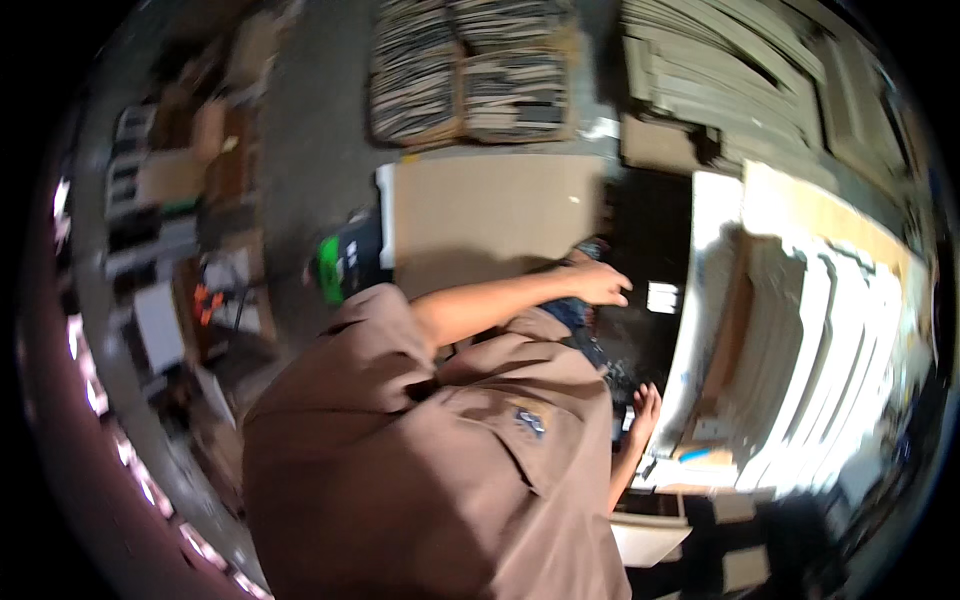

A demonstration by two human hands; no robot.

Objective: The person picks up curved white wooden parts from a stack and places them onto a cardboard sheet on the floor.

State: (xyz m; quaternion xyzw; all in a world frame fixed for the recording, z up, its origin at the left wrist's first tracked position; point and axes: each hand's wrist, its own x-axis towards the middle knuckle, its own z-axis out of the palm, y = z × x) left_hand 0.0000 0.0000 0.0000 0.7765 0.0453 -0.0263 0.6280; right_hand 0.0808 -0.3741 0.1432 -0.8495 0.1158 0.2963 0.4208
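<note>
My left hand (600, 284) reaches across in front of my body, above a dark surface (650, 235) with small bright white patches. Its fingers point right, slightly bent and apart, and nothing shows in them. Lower down, my right hand (645, 412) is raised beside the near-left edge of a pale board (690, 310), fingers spread and holding nothing visible. Whether its fingertips touch the board, I cannot tell. Right of that board stands a row of white panels (800, 350) with brown cardboard (728, 340) along one side.
A large brown cardboard sheet (490, 210) lies ahead of my left arm, with a green-and-black item (345, 262) at its left. Bundled dark-edged boards (415, 85) and stacked long pale boards (720, 75) stand farther off. Clutter with orange-handled tools (207, 303) covers the left side.
</note>
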